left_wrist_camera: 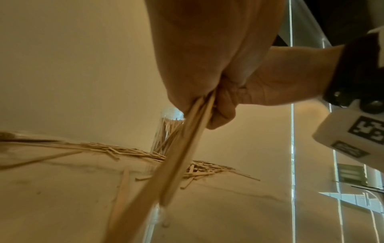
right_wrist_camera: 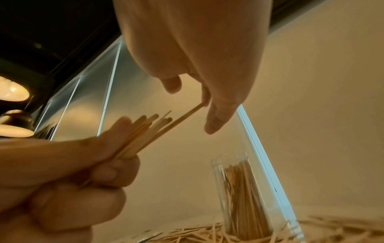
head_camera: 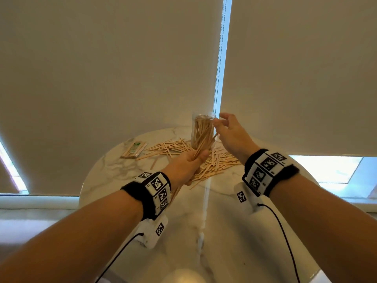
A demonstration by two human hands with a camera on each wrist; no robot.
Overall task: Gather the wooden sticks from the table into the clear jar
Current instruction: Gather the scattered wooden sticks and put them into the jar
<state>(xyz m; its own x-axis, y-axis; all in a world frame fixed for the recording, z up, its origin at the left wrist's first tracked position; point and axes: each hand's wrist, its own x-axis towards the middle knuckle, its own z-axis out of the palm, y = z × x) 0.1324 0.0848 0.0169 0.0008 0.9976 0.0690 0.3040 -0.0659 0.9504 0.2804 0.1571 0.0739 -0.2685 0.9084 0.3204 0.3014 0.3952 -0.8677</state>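
Note:
A tall clear jar stands at the far side of the marble table, partly filled with upright wooden sticks; it also shows in the wrist views as the jar and the jar. Loose wooden sticks lie scattered round its base. My left hand grips a bundle of sticks in front of the jar, tips pointing up and right. Beside the jar's rim, my right hand pinches the top end of one stick that juts from the bundle.
A wrapped packet of sticks lies at the table's far left. The round marble table ends close behind the jar, against beige roller blinds. More loose sticks spread to the right of the jar.

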